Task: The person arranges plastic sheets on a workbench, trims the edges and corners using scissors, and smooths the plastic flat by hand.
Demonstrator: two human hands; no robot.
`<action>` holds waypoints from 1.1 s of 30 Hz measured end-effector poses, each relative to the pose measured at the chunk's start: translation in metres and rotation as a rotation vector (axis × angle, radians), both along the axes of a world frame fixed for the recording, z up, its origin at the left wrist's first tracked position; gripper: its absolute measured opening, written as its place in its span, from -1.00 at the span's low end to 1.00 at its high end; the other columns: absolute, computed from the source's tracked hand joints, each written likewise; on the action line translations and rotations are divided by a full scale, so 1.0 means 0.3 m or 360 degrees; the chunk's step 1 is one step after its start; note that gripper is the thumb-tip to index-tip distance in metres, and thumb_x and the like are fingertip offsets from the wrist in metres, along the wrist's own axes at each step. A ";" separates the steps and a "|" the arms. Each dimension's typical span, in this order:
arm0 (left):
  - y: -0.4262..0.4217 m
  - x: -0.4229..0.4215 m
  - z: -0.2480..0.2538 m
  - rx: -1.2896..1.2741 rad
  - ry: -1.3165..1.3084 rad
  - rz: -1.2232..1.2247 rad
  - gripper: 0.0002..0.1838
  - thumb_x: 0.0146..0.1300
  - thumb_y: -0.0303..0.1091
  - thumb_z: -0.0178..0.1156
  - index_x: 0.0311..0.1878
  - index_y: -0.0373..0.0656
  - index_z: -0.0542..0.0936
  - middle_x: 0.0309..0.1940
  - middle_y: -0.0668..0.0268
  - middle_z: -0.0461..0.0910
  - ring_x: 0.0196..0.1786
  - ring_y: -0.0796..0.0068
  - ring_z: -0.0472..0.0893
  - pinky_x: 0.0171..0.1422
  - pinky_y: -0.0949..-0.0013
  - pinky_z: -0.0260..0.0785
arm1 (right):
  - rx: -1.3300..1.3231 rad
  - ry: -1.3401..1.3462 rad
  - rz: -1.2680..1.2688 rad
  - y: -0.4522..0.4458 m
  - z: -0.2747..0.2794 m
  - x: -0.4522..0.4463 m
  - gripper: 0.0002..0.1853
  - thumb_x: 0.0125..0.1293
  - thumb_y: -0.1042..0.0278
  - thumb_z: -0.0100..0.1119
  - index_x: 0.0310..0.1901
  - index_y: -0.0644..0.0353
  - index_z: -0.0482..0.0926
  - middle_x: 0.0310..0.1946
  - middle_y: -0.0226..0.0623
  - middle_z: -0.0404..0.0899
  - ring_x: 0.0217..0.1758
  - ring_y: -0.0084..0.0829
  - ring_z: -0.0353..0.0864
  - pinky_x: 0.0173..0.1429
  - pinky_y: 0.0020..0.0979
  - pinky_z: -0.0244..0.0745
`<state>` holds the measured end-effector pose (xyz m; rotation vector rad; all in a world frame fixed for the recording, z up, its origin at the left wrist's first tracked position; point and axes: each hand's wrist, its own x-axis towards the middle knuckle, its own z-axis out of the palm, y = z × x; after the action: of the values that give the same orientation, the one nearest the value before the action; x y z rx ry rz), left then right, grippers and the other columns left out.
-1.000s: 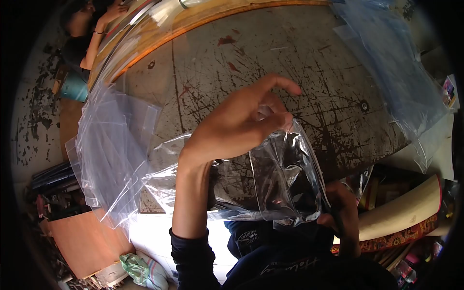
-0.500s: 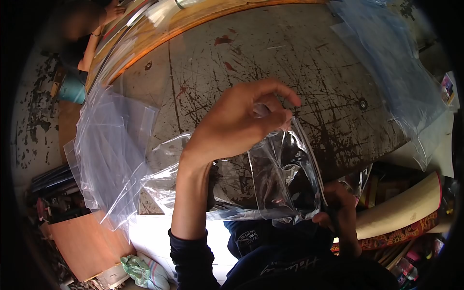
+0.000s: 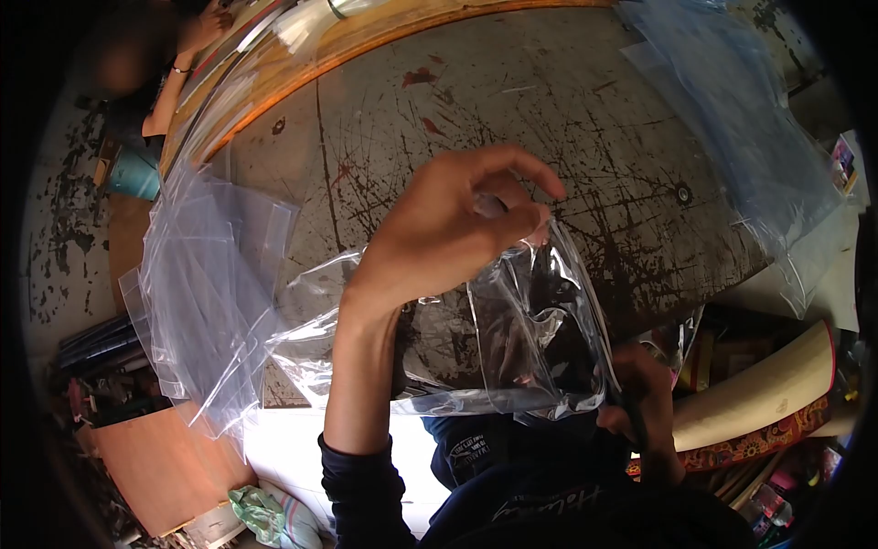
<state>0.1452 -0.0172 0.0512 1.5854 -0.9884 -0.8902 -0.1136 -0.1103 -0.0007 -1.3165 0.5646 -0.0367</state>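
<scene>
One clear plastic sheet [image 3: 526,343] lies crosswise along the table [image 3: 412,137]'s near edge, scratched tabletop stretching beyond. The left hand [image 3: 448,220] pinches its rim, which slants toward the right hand [image 3: 651,393], gripping a dark object [image 3: 636,421].

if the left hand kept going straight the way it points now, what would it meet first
Probably the bluish plastic sheets on the right: the left hand points across the scratched tabletop towards them. Its height is hard to judge, so it could brush the tabletop sooner.
</scene>
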 end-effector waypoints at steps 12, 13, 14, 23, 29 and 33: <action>0.000 -0.003 0.011 -0.0044 0.0082 0.0027 -0.66 -0.01 -0.68 0.06 -0.09 -0.41 0.49 -0.54 0.22 0.60 -0.37 0.51 0.62 -0.25 0.48 0.44 | 0.0091 -0.0031 -0.0098 0.010 0.017 0.024 -0.38 -0.19 0.24 0.57 -0.11 0.27 0.43 -0.59 -0.63 0.38 -0.50 -0.82 0.23 -0.44 -0.68 0.06; 0.000 -0.003 0.008 -0.0054 0.0083 0.0027 -0.67 -0.01 -0.68 0.06 -0.09 -0.41 0.49 -0.53 0.22 0.60 -0.37 0.51 0.62 -0.26 0.49 0.44 | 0.0091 -0.0031 -0.0099 0.009 0.011 0.019 -0.38 -0.19 0.24 0.57 -0.11 0.27 0.43 -0.59 -0.63 0.38 -0.50 -0.82 0.23 -0.44 -0.68 0.06; -0.001 -0.004 0.007 -0.0065 0.0083 0.0026 -0.67 -0.01 -0.69 0.05 -0.10 -0.41 0.49 -0.53 0.22 0.60 -0.37 0.51 0.63 -0.26 0.49 0.43 | 0.0046 0.0001 -0.0072 0.007 0.000 0.010 -0.39 -0.18 0.26 0.56 -0.11 0.27 0.43 -0.60 -0.63 0.37 -0.51 -0.82 0.23 -0.44 -0.68 0.05; 0.004 0.002 -0.001 -0.0111 0.0121 0.0032 -0.70 0.03 -0.66 0.06 -0.11 -0.37 0.52 -0.44 0.17 0.62 -0.34 0.52 0.62 -0.23 0.49 0.43 | 0.0181 -0.0027 -0.0393 0.049 0.019 0.039 -0.40 -0.10 0.23 0.51 -0.09 0.25 0.35 -0.65 -0.53 0.39 -0.66 -0.78 0.26 -0.61 -0.66 0.04; 0.013 0.011 0.006 -0.0057 -0.0076 -0.0123 -0.83 0.08 -0.60 0.14 -0.23 -0.32 0.61 -0.35 0.23 0.64 -0.29 0.52 0.61 -0.17 0.47 0.44 | 0.0040 -0.0232 -0.0495 0.020 0.023 0.020 -0.26 -0.08 -0.11 0.44 -0.07 0.29 0.31 -0.64 -0.41 0.41 -0.76 -0.70 0.28 -0.68 -0.66 0.12; 0.021 0.023 0.007 -0.0052 -0.0175 -0.0115 -0.86 0.10 -0.54 0.18 -0.26 -0.30 0.63 -0.34 0.26 0.65 -0.28 0.53 0.59 -0.12 0.48 0.41 | 0.0037 -0.0360 -0.0575 -0.003 0.034 0.003 -0.28 0.03 -0.21 0.26 -0.04 0.30 0.31 -0.59 -0.40 0.35 -0.61 -0.69 0.28 -0.58 -0.65 0.20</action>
<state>0.1522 -0.0109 0.0532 1.5931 -1.1384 -0.8389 -0.1126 -0.1113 0.0096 -1.1554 0.5997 -0.4695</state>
